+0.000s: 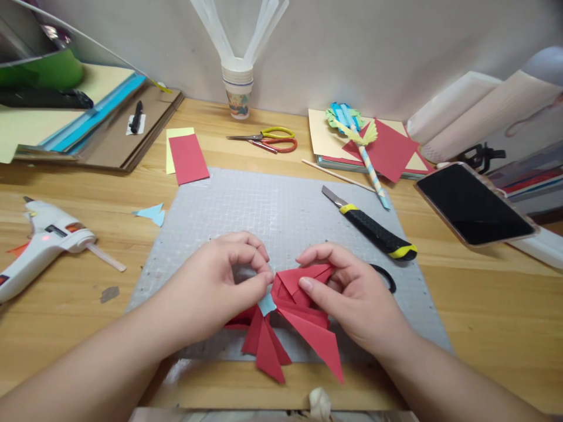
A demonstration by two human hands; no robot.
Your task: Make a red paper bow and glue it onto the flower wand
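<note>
A folded red paper figure (303,328) with pointed flaps lies on the grey cutting mat (272,217) near the front edge. My left hand (224,281) pinches a small light-blue paper piece (266,304) against the figure's middle. My right hand (347,293) is closed on the upper red folds, thumb on top. A black loop shows just behind my right hand.
A black-and-yellow utility knife (373,225) lies on the mat's right side. A white glue gun (39,240) rests at the left, scissors (268,139) and a paper cup (238,91) at the back, a phone (475,205) at the right. Paper stacks line both back corners.
</note>
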